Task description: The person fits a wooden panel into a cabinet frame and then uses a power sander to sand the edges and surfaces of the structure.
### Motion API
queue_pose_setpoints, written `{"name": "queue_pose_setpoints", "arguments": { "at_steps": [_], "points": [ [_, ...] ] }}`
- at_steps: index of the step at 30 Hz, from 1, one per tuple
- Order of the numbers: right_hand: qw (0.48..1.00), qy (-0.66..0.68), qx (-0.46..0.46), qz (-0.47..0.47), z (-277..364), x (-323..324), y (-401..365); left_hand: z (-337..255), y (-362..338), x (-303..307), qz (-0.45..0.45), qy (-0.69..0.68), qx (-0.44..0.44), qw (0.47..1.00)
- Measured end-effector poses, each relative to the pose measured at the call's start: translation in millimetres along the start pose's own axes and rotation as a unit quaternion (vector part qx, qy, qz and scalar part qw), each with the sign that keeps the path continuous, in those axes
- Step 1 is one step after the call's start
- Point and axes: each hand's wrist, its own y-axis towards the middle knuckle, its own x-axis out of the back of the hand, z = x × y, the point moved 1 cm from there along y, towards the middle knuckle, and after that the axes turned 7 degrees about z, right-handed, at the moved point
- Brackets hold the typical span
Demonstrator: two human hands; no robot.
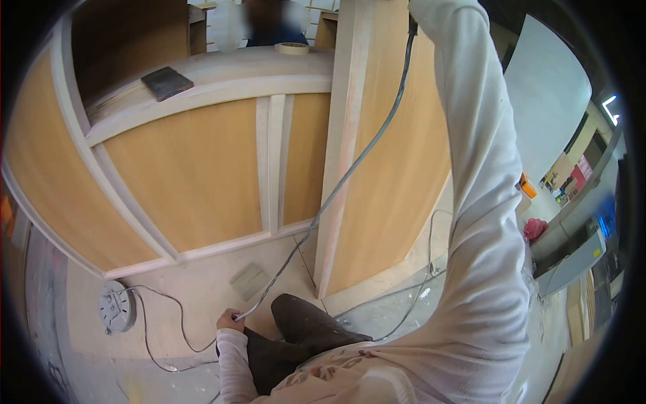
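Note:
My left hand (231, 320) is low in front of me, its fingers closed round a grey cable (343, 180). From there the cable rises to the right, past the edge of an upright wooden panel (397, 155), up to a dark end near my raised right sleeve. My right arm stretches up along that panel, and its hand is out of the frame at the top. Left of the panel stands a wooden cabinet front (188, 175) with pale frame strips. On its curved ledge lie a dark flat block (167, 83) and a roll of tape (292, 48).
A round grey cable reel (116, 307) sits on the floor at the left, with thin cable trailing from it. A small flat piece (249, 281) lies near my knee. Another person (272, 23) is behind the ledge. Boards and a pink bundle (535, 229) are at the right.

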Motion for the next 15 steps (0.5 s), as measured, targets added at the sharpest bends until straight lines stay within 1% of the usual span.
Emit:
{"name": "queue_pose_setpoints", "arguments": {
  "at_steps": [2, 4, 5, 6, 7, 8, 9, 10, 11, 12, 15],
  "points": [
    [1.0, -0.005, 0.018, 0.009, 2.2, 2.1, -15.6, -0.3, 9.4, -9.1, 0.019, -0.001, 0.012, 1.0],
    [0.997, -0.034, 0.031, 0.069, 11.4, 10.7, -44.7, 5.3, 19.4, -21.3, 0.035, 0.013, 0.008, 0.999],
    [0.997, -0.038, 0.03, 0.067, 3.7, 9.4, -56.3, 6.6, 24.3, -24.8, 0.051, 0.027, 0.006, 0.998],
    [0.992, -0.058, 0.104, 0.045, -7.5, 4.4, -72.1, 6.3, 28.5, -25.5, 0.053, 0.026, 0.001, 0.998],
    [0.98, -0.078, 0.179, 0.025, -15.4, 0.8, -87.6, 5.4, 32.2, -27.8, 0.076, 0.044, 0.017, 0.996],
    [0.981, -0.063, 0.174, 0.066, -16.7, 0.8, -105.2, 2.8, 36.0, -31.9, 0.098, 0.059, 0.033, 0.993],
    [0.979, -0.048, 0.168, 0.106, -14.9, 2.8, -121.7, -0.3, 38.3, -34.7, 0.096, 0.054, 0.031, 0.993],
    [0.978, -0.048, 0.172, 0.106, -12.2, 3.8, -132.2, -1.8, 39.4, -35.2, 0.113, 0.074, 0.05, 0.99],
    [0.976, -0.033, 0.176, 0.128, -9.7, 3.7, -139.9, -2.6, 42.4, -36.5, 0.129, 0.094, 0.068, 0.985],
    [0.972, -0.018, 0.178, 0.151, -8.8, 3.1, -142.8, -2.2, 44.5, -37.7, 0.127, 0.093, 0.068, 0.985],
    [0.974, -0.004, 0.185, 0.132, -15.0, 2.5, -128.3, -1.5, 47.3, -39.6, 0.145, 0.098, 0.066, 0.982]
  ]
}}
